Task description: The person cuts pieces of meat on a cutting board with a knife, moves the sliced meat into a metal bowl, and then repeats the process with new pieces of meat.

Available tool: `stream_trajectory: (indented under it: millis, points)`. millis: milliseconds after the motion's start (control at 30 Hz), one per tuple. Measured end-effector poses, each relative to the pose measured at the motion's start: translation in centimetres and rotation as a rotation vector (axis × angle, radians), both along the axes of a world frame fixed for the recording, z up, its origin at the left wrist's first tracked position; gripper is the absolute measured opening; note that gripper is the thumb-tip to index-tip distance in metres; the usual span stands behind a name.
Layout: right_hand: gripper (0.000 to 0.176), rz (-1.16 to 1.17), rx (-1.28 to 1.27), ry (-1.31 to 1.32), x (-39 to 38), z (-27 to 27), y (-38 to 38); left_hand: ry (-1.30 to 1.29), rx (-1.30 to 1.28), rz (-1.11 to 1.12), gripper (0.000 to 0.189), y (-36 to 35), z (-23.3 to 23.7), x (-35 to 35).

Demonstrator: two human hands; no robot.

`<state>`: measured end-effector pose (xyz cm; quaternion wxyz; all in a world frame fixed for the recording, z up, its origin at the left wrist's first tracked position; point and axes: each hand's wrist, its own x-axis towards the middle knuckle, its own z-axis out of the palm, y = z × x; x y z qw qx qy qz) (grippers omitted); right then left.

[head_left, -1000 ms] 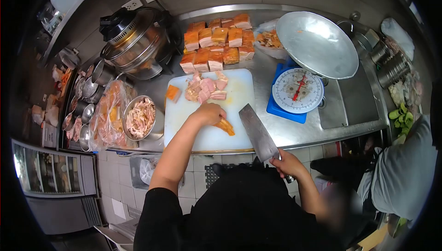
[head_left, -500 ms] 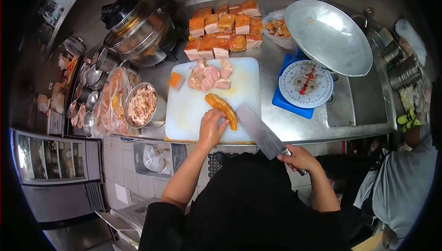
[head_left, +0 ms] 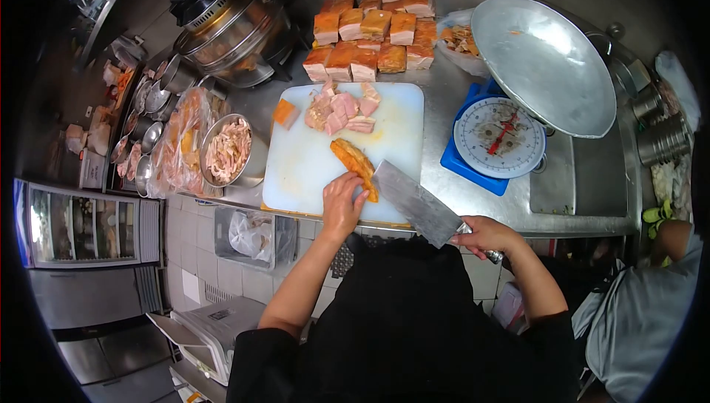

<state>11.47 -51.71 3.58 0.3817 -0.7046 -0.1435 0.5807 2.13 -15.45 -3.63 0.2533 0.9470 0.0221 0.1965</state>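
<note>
My left hand (head_left: 344, 202) presses its fingers on the lower end of a golden-skinned strip of pork belly (head_left: 349, 155), which lies slantwise on the white cutting board (head_left: 296, 170). In my right hand (head_left: 484, 237) is the handle of a cleaver (head_left: 418, 205). Its broad blade points up and left, the tip corner close beside the strip's right side. Further up the board are a heap of pale cut meat pieces (head_left: 340, 111) and a single skin-topped pork block (head_left: 285, 113).
Behind the board, browned pork belly blocks (head_left: 375, 24) are stacked. A blue dial scale (head_left: 500, 137) with a metal pan (head_left: 543, 63) stands right. Left are a steel bowl of sliced meat (head_left: 228, 153), a plastic bag (head_left: 185, 140) and a glass-bowl cooker (head_left: 240, 29). Another person's grey shirt (head_left: 643, 314) shows lower right.
The cleaver blade has come slightly left, nearer the strip, and shows more of its flat side. My left hand stays on the strip. The whole view has shifted a little.
</note>
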Motion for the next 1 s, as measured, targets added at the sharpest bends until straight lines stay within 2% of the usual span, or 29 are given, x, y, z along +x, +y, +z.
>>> stream_trajectory:
  millis: [167,267,333,500,900,1000]
  points:
    - [0.035,0.008,0.021,0.07,0.6,0.8,0.6,0.011,0.011,-0.008,0.034,-0.1,0.1,0.1]
    - [0.035,0.079,-0.023,-0.02,1.2,1.8,1.2,0.016,0.021,-0.013,0.034,-0.1,0.2,0.1]
    - [0.043,0.121,-0.076,0.005,1.8,2.5,1.5,0.005,0.027,-0.012,0.034,0.0,0.1,0.1]
    - [0.047,0.149,-0.131,-0.025,2.3,4.5,1.8,0.016,0.03,0.013,0.034,-0.1,0.1,0.1]
    - [0.025,0.054,-0.043,0.116,1.2,2.5,1.6,0.039,0.036,0.008,0.034,0.0,0.3,0.1]
    - [0.027,0.058,0.023,0.134,1.3,1.1,2.2,0.025,0.037,0.007,0.034,-0.1,0.2,0.3]
